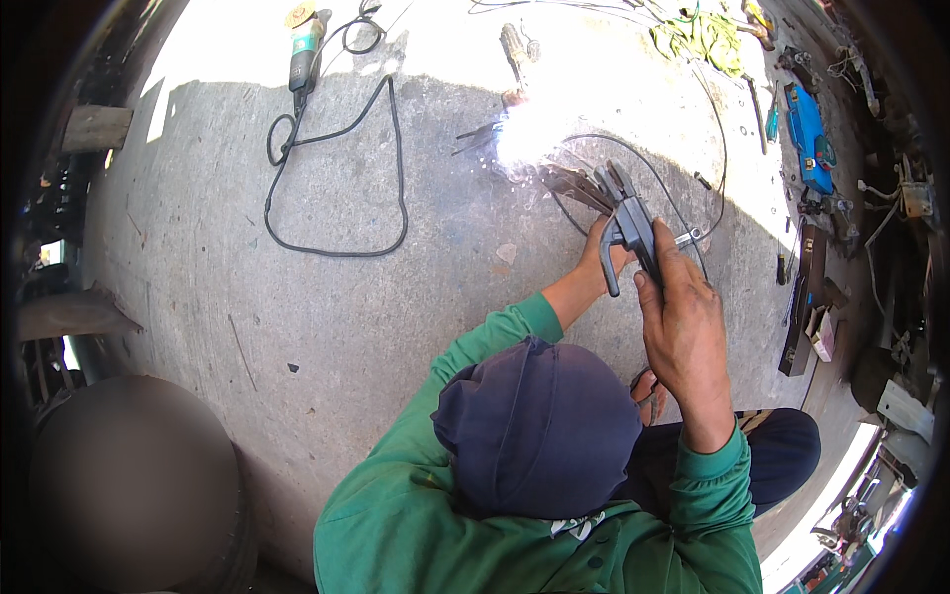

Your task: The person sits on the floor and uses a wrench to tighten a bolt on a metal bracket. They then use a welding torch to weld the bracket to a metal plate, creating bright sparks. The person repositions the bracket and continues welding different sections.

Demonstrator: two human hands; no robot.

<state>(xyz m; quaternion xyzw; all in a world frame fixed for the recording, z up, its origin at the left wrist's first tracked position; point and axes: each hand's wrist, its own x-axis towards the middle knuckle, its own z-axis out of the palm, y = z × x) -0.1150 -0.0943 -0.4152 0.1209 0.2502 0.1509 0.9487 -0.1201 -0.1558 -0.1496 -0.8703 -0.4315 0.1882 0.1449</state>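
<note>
Neither my left hand nor my right hand is in view. A co-worker in a dark blue cap [534, 426] and green long sleeves crouches below me. The co-worker's right hand [683, 327] grips a black electrode holder [638, 233]. Their left hand [594, 262] is behind the holder, near flat dark metal pieces [574, 188] and a silver wrench-like tool [688, 240]; its grip is partly hidden. A glaring white-blue arc with sparks [524, 144] hides what lies at the upper middle of the concrete floor [336, 327].
An angle grinder [304, 64] with looped cord [401, 168] lies upper left. A yellow-green cloth [698, 45], blue case [807, 139], screwdriver [772, 124] and long dark case [802, 297] lie along the right. A blurred round object [134, 475] occupies the lower left.
</note>
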